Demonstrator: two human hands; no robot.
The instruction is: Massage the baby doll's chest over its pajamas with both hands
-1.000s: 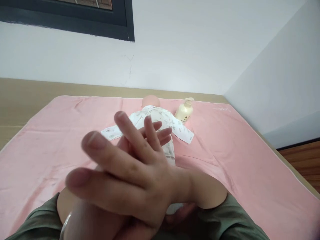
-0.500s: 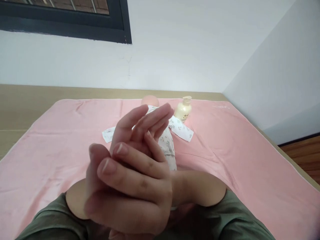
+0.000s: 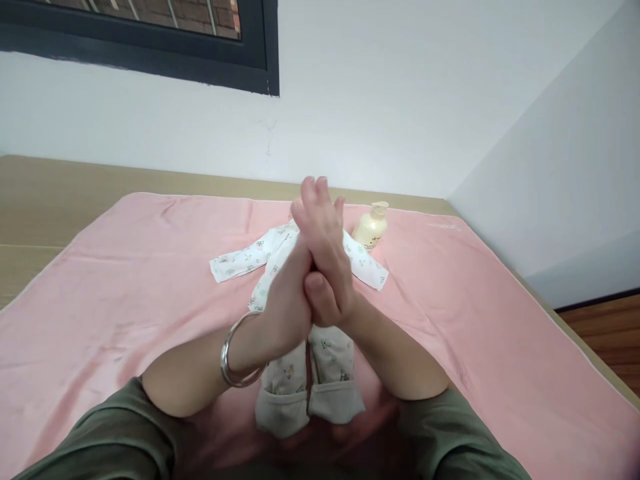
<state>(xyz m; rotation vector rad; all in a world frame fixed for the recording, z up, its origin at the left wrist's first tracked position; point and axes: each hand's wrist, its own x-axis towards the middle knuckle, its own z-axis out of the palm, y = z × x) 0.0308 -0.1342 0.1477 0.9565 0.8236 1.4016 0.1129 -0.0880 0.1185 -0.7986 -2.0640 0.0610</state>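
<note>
My left hand (image 3: 290, 290), with a silver bangle (image 3: 227, 353) on its wrist, presses against my right hand (image 3: 327, 243) above the baby clothes. The fingers of my right hand point up and are stretched out; most of my left fingers are hidden behind it. White printed baby clothes (image 3: 240, 262) lie beneath the hands, sleeves spread to both sides and two footed legs (image 3: 333, 360) toward me. A cream pump bottle (image 3: 370, 230) stands by the right sleeve.
A pink cloth (image 3: 165, 267) covers most of the wooden surface (image 3: 45, 193). Behind it rises a white wall (image 3: 375, 100) with a dark window frame (image 3: 260, 47). Dark wood (image 3: 610, 327) shows at the right edge.
Both hands have moved up and away from the camera, from a clasp close to it to palms pressed together. The bangle and the clothes' legs now show; the round pink head is hidden.
</note>
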